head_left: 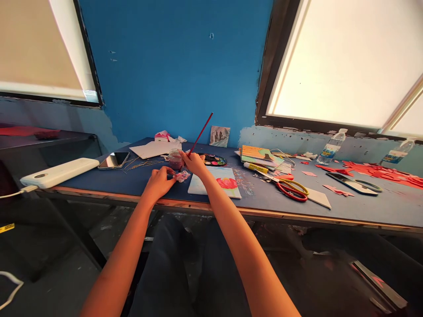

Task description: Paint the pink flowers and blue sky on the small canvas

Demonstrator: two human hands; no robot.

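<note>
My right hand (194,164) is closed around a thin dark red paintbrush (202,131), its handle slanting up to the right. Between the fingers of my left hand (161,180) is a crumpled, pink-stained tissue (181,176). The brush's lower end is close to this tissue; whether they touch I cannot tell. Just behind my hands stands a clear jar (174,157) of murky pinkish water. A canvas (198,186) with a red shape painted on light blue lies under my right forearm. Behind it sits a paint palette (214,160) with several colours, partly covered by my hand.
Scissors (291,189), a yellow glue tube (256,167) and stacked painted boards (256,154) lie to the right, with red paper scraps (380,171) and a bottle (332,147) beyond. At left are a phone (114,160) and a white power bank (59,172). The table's front edge runs before my knees.
</note>
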